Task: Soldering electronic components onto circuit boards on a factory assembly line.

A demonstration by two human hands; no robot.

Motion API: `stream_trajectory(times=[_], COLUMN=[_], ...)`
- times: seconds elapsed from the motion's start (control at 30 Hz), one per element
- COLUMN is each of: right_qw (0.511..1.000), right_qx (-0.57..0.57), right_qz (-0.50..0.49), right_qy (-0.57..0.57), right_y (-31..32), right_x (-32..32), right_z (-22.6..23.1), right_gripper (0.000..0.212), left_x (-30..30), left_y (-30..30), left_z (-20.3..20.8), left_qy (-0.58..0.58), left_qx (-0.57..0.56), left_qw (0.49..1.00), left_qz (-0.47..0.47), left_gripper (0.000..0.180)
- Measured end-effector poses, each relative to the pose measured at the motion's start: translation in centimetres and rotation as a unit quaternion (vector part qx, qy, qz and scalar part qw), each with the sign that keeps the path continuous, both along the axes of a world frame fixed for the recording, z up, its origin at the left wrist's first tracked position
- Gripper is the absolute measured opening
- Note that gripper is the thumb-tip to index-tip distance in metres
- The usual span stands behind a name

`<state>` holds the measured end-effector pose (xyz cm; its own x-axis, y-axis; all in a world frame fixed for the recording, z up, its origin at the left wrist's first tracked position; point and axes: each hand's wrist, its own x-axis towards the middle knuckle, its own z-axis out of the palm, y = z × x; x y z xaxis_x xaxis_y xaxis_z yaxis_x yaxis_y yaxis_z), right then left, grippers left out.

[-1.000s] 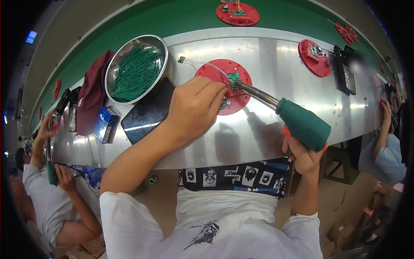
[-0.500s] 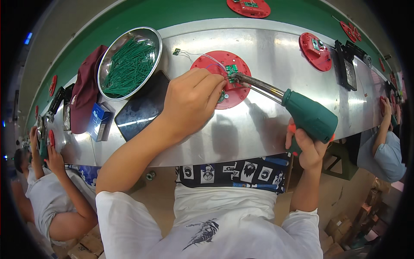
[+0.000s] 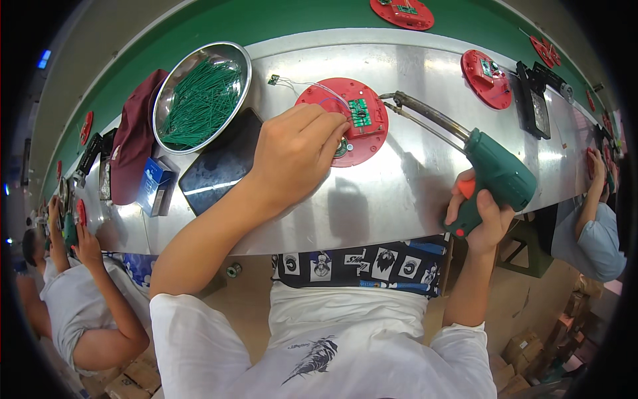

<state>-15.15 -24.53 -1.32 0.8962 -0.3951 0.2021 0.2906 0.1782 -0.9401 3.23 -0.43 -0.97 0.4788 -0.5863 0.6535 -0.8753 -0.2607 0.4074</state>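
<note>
My right hand (image 3: 488,219) grips a green soldering gun (image 3: 502,176) with orange-red buttons. Its metal tip points left and stands just right of a round red plastic housing (image 3: 372,136), apart from the board. A small green circuit board (image 3: 359,113) lies on that housing, with thin wires running to it. My left hand (image 3: 296,149) rests over the housing's left side, fingers pinched together beside the board. What they pinch is hidden. A tiny board (image 3: 273,80) on wire ends lies on the metal table, left of the housing.
To the left stand a steel bowl (image 3: 246,63) of green wires, a dark tablet-like slab (image 3: 219,173), a blue box (image 3: 154,186) and a maroon cap (image 3: 133,146). Another red housing (image 3: 495,93) and a black stand (image 3: 531,110) are right. Behind runs a green belt (image 3: 299,20). People work on both sides.
My right hand has drawn the soldering gun right, lifting its tip off the circuit board. My left hand has hardly moved. A red housing on the green belt has shifted right.
</note>
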Motion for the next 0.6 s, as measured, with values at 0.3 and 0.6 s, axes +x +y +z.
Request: stream_trajectory(times=[0.3,0.6], right_qw=[0.998,0.982], right_qx=[-0.034,-0.080], right_qz=[-0.038,-0.168], right_qy=[-0.039,-0.041], right_y=[-1.0,-5.9], right_x=[0.3,-0.9], right_z=[0.2,1.2], right_gripper=[0.037,0.037], left_x=[0.0,-1.0], left_y=[0.2,-0.8], left_z=[0.3,1.9], left_qy=[0.003,0.016], left_qx=[0.021,0.029], left_qw=[1.000,0.999], left_qz=[0.000,0.043], left_gripper=[0.007,0.010])
